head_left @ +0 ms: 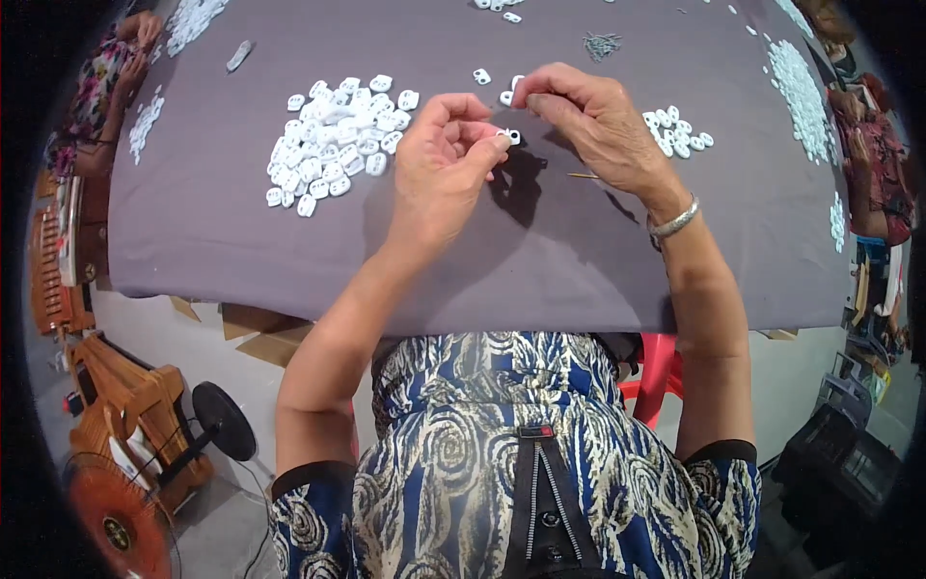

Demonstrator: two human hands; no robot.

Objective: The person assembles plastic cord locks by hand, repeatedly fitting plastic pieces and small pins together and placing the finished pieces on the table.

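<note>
Over the near middle of the cloth, my left hand [439, 164] is closed, pinching a small white two-hole plastic piece [513, 137] between thumb and forefinger. To its right and slightly farther off, my right hand [598, 121] is also closed, thumb and forefinger pressed together. What those fingertips hold, if anything, is too small to make out. Two white pieces [506, 97] lie right beside them, partly hidden. A heap of finished-looking white two-hole pieces [338, 140] lies left of my left hand. Smaller white parts [680, 135] are grouped beyond my right wrist.
A grey cloth [424, 280] covers the table. A thin brown stick [583, 176] lies under my right hand. Farther back sits a small pile of thin grey metal bits [603, 45]. People sit at both sides near more white parts [801, 96]. A fan [121, 521] stands at lower left.
</note>
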